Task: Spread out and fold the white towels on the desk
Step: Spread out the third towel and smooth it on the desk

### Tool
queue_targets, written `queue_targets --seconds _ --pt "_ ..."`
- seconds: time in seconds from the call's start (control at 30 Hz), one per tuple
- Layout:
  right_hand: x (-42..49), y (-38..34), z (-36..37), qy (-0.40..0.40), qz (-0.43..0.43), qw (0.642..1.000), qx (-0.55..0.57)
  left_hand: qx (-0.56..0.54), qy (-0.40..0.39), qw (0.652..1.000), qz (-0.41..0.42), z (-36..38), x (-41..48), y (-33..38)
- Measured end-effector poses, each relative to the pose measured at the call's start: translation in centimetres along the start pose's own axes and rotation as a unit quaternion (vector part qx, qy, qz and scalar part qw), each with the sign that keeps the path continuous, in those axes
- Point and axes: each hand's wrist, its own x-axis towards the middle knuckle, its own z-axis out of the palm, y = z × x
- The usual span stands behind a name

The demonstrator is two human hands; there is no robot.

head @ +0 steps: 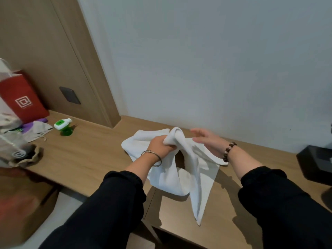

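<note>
Clutching bunched white towel [194, 177], left hand [160, 142]; right hand [206, 139] flat, fingers straight, beside it; towel tail points toward near tabletop [80, 155] edge

The tabletop [86, 159] is a light-brown, wood-grained surface that runs along a wooden wall panel on the left and a white wall at the back. A white towel [167, 178] lies crumpled near its middle, partly resting on the wood and partly raised off it, with one pointed corner reaching toward the near edge. At the far left stands a red paper bag [21, 97] with a white square logo. Just beside it lie a grey cloth pouch [38, 130] and something purple [31, 125]. A green bottle [62, 125] lies near the pouch. A clear plastic bag [10, 141] sits at the left edge. A black box [316, 162] rests at the far right.
</note>
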Motion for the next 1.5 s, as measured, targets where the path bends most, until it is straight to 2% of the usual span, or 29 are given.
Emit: queue_targets --seconds 0.07,0.1,0.13,0.17,0.23,0.3,0.33,0.4,0.5,0.6,0.7,0.77,0.8,0.83,0.87,0.93,0.97,1.0,1.03,1.1,1.17,1.37,1.43,1.5 --pt "0.2 2.0 0.8 -0.08 0.032 0.992 -0.096 -0.068 0.013 0.997 -0.026 -0.5 0.1 -0.3" --pt "0.3 2.9 1.8 -0.128 0.038 0.985 -0.113 -0.093 0.014 0.995 -0.036 -0.8 0.1 -0.5" --pt "0.5 3.6 2.8 -0.143 0.036 0.981 -0.124 -0.114 0.014 0.992 -0.045 -0.9 0.1 -0.7" --pt "0.9 4.2 3.8 -0.116 0.034 0.983 -0.134 -0.126 0.012 0.991 -0.052 -1.1 0.1 -0.9" --pt "1.5 4.8 5.2 -0.002 0.036 0.988 -0.147 -0.132 -0.003 0.99 -0.055 -1.4 0.0 -1.3" --pt "2.0 4.7 5.5 0.073 0.025 0.984 -0.162 -0.104 -0.025 0.994 -0.036 -2.1 -0.3 -1.4" --pt "2.1 4.3 5.5 0.088 0.012 0.98 -0.18 -0.067 -0.041 0.997 -0.016 -2.6 -0.3 -1.4" --pt "2.1 3.0 4.9 0.124 -0.024 0.969 -0.214 0.084 -0.075 0.992 0.06 -4.1 -0.1 -1.3" --pt "2.1 0.5 3.2 0.208 -0.071 0.948 -0.23 0.329 -0.07 0.928 0.16 -7.4 0.6 0.0" --pt "1.8 -2.6 0.8 0.319 -0.098 0.911 -0.244 0.504 0.024 0.84 0.201 -12.0 1.8 2.0" --pt "1.3 -6.1 -1.2 0.423 -0.163 0.858 -0.24 0.504 0.14 0.797 0.302 -14.8 2.0 4.8" --pt "0.8 -9.0 -2.0 0.494 -0.233 0.809 -0.217 0.469 0.223 0.766 0.379 -15.0 1.9 7.0" --pt "0.6 -10.2 -2.5 0.517 -0.264 0.78 -0.233 0.462 0.25 0.753 0.395 -14.8 2.0 7.7" --pt "0.5 -11.1 -2.9 0.518 -0.276 0.76 -0.281 0.473 0.237 0.752 0.392 -14.6 2.3 8.3" --pt "0.5 -11.5 -3.3 0.485 -0.258 0.75 -0.368 0.504 0.193 0.756 0.37 -14.4 2.9 8.3" --pt "0.7 -10.3 -3.9 0.305 -0.11 0.761 -0.562 0.582 0.008 0.773 0.252 -13.1 4.1 6.7" --pt "1.0 -8.8 -3.8 0.194 -0.017 0.766 -0.613 0.576 -0.078 0.792 0.185 -12.2 4.2 5.4" --pt "1.2 -7.1 -3.5 0.105 0.058 0.766 -0.631 0.535 -0.126 0.824 0.133 -11.1 4.1 4.0" --pt "1.5 -5.5 -3.2 0.053 0.102 0.767 -0.631 0.474 -0.142 0.864 0.094 -10.1 3.9 2.6" --pt "1.9 -2.7 -2.7 0.049 0.129 0.79 -0.598 0.351 -0.118 0.928 0.04 -8.2 3.3 -0.3" --pt "2.6 -0.8 -1.8 0.06 0.123 0.801 -0.583 0.284 -0.075 0.956 -0.011 -7.0 3.0 -3.2" --pt "5.1 3.7 1.9 0.034 0.117 0.835 -0.537 0.189 -0.077 0.963 -0.175 -4.2 3.0 -10.2" --pt "6.4 5.1 3.1 0.03 0.114 0.847 -0.518 0.171 -0.084 0.961 -0.2 -3.0 3.8 -11.9" --pt "7.4 6.2 4.1 0.033 0.123 0.852 -0.507 0.21 -0.095 0.954 -0.193 -1.8 4.0 -12.9"
